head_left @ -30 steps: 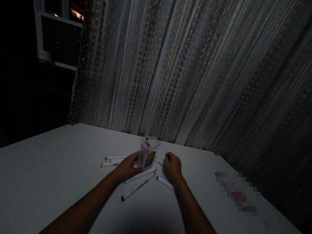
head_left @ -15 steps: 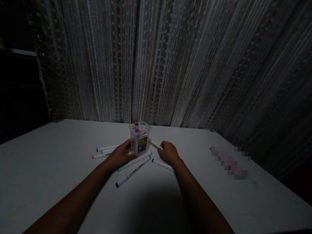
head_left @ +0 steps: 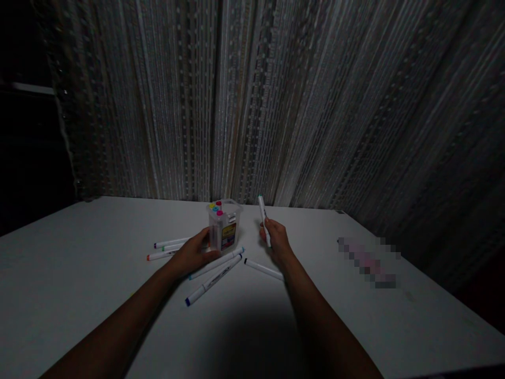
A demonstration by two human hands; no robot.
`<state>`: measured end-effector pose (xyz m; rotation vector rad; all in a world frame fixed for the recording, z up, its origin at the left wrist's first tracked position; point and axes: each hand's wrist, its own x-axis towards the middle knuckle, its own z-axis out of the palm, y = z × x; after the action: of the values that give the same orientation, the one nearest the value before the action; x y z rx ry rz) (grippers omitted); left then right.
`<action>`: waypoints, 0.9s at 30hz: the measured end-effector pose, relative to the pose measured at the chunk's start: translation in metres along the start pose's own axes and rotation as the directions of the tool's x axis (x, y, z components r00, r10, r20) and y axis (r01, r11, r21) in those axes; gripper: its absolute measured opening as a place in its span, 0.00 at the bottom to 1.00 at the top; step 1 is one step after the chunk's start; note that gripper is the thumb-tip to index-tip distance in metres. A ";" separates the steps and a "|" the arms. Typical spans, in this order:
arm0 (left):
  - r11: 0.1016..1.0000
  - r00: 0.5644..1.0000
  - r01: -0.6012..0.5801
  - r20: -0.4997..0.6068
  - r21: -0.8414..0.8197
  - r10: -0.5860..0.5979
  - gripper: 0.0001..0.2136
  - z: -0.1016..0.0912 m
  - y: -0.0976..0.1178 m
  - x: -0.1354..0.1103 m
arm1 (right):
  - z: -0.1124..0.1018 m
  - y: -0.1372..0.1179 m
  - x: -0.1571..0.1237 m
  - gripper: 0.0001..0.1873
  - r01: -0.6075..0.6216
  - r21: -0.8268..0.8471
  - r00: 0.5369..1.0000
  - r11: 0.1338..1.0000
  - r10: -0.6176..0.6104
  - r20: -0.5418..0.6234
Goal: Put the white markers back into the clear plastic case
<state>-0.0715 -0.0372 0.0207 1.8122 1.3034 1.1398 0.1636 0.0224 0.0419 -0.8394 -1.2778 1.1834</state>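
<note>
White table [head_left: 79, 273], grey striped curtain [head_left: 276, 105], white markers [head_left: 215, 273] capped blue, orange, purple, green

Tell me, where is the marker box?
In the head view the box stands upright near the table's far edge, by the curtain. The left hand holds its side; the right hand lifts a marker beside it.

Left hand [head_left: 193, 253] steadies a clear plastic marker box [head_left: 223, 226]; right hand [head_left: 276, 241] holds a white marker pen [head_left: 263, 216] upright
</note>
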 end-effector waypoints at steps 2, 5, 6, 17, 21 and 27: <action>1.000 1.000 0.004 0.025 0.006 -0.004 0.34 0.000 -0.001 0.001 | 0.000 -0.001 0.000 0.18 -0.038 0.116 0.998 0.992 0.033 0.047; 1.000 0.999 0.000 0.041 0.008 -0.001 0.34 0.000 -0.001 0.001 | 0.001 -0.004 0.000 0.17 -0.082 0.245 0.992 0.966 0.056 0.113; 1.000 0.999 -0.005 0.044 0.006 0.004 0.33 0.000 0.000 0.001 | 0.001 -0.004 -0.001 0.18 -0.089 0.273 0.991 0.958 0.057 0.125; 1.000 0.999 -0.008 0.045 -0.004 0.008 0.34 0.000 -0.001 0.000 | 0.005 -0.006 -0.005 0.19 -0.176 0.282 0.972 0.943 0.120 0.204; 1.000 0.999 -0.013 0.050 0.000 0.013 0.34 0.000 -0.005 0.002 | 0.006 -0.006 -0.005 0.17 -0.186 0.301 0.969 0.935 0.123 0.217; 1.000 0.999 -0.002 0.038 0.008 0.001 0.34 0.000 -0.001 0.001 | 0.004 -0.003 -0.004 0.16 -0.211 0.325 0.965 0.922 0.143 0.220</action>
<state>-0.0723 -0.0360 0.0199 1.8323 1.2872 1.0971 0.1609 0.0177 0.0440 -0.5986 -1.1142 1.6142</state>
